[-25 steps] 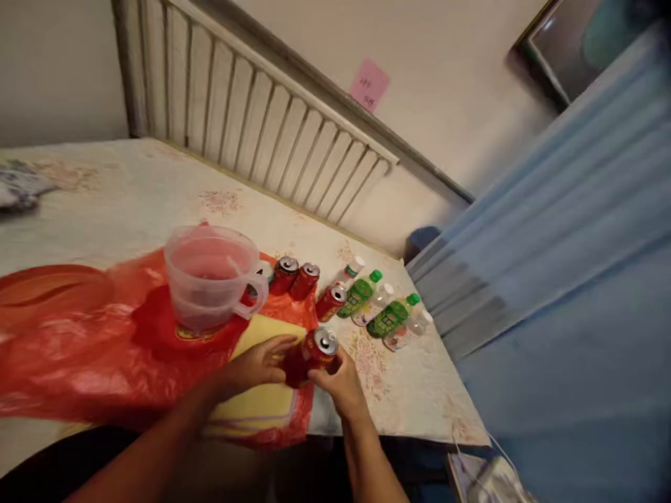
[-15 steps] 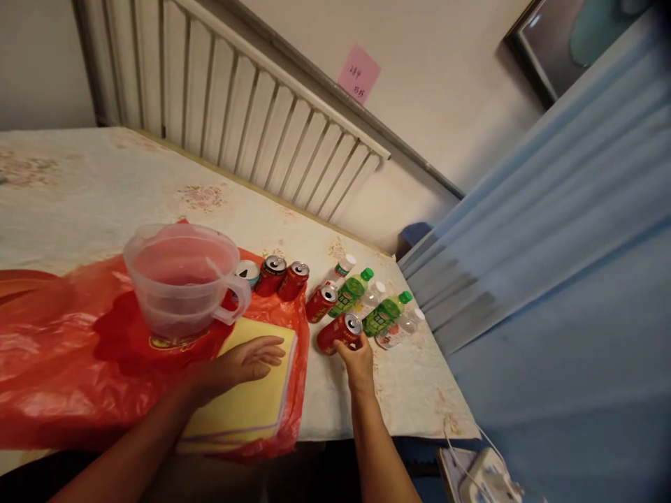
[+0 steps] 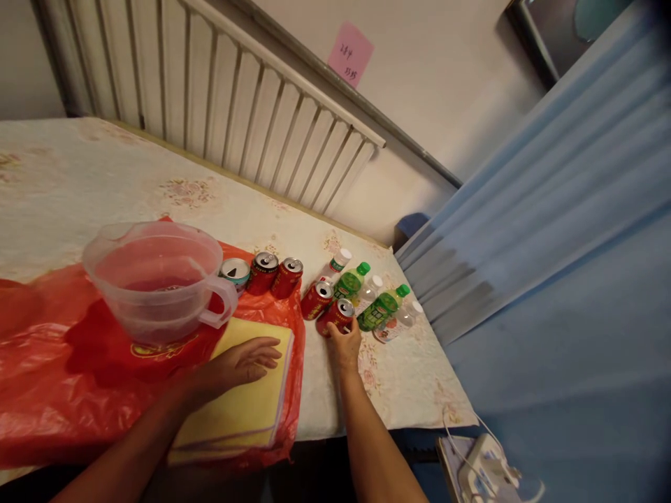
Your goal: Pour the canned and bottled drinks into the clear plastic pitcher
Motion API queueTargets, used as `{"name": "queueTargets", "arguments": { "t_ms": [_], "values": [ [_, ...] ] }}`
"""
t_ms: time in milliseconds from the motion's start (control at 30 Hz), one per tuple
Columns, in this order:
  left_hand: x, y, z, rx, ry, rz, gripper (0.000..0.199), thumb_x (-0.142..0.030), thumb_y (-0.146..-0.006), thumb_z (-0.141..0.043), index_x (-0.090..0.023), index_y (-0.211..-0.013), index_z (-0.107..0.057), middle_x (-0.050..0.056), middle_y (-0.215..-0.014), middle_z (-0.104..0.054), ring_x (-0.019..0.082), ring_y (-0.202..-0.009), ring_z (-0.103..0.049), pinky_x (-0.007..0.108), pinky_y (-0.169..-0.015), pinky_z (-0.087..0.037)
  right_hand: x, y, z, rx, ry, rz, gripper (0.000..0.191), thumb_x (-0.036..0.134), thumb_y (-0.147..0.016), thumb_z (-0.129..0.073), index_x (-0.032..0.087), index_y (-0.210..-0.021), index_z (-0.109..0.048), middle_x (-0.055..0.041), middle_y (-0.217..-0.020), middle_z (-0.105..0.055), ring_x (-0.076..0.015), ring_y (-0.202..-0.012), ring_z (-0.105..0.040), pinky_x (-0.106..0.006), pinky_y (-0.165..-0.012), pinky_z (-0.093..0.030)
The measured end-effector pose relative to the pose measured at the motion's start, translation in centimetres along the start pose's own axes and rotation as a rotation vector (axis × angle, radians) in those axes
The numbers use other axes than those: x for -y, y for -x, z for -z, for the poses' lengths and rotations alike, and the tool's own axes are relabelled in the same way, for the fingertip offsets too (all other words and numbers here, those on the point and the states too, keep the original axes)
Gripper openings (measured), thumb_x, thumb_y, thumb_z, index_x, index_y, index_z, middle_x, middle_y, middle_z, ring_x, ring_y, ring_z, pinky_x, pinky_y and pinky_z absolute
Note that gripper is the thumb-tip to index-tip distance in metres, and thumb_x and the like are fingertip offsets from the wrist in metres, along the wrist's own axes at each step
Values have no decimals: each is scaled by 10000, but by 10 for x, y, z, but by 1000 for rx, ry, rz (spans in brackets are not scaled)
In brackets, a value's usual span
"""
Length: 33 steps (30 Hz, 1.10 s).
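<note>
- Pitcher [image 3: 157, 300]: some liquid inside, kind unclear.
- Right hand [image 3: 344, 347] grips a red can [image 3: 335, 318] beside another red can [image 3: 317, 300], near the bottles [image 3: 380, 311], which partly hide each other.
- Left hand [image 3: 251, 362], open, by the yellow cloth [image 3: 246, 405].
- Cans' contents: cannot tell.

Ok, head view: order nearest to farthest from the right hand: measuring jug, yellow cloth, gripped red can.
1. Gripped red can, in the right hand.
2. Yellow cloth, to its left, on the red plastic.
3. Measuring jug, farther left.
</note>
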State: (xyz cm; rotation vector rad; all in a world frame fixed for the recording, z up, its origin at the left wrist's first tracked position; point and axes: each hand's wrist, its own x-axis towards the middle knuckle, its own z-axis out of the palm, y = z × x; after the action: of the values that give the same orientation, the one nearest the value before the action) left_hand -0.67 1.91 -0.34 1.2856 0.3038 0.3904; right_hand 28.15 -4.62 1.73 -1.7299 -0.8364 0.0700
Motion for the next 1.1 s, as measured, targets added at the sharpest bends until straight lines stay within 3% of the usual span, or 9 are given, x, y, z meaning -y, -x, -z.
{"name": "queueTargets", "arguments": {
  "t_ms": [433, 1100],
  "values": [
    [7, 1, 2, -12, -14, 10, 672, -518, -811, -701, -250, -1396, -505, 126, -1331, -624, 300, -1244, -564, 449, -1073, -430, -25, 13, -11, -20, 16, 58, 472, 325, -649, -735, 153, -1080, -648, -63, -963, -703, -200, -806, -617, -305, -740, -501],
    [2, 6, 0, -28, -58, 30, 723, -566, -803, -681, -223, -1409, -489, 153, -1346, -614, 330, -1256, -550, 468, -1074, -430, -15, 13, -13, -23, 56, 49, 525, 376, -680, -723, 155, -1148, -638, -51, -952, -707, -191, -782, -609, -285, -731, -485]
  ]
}}
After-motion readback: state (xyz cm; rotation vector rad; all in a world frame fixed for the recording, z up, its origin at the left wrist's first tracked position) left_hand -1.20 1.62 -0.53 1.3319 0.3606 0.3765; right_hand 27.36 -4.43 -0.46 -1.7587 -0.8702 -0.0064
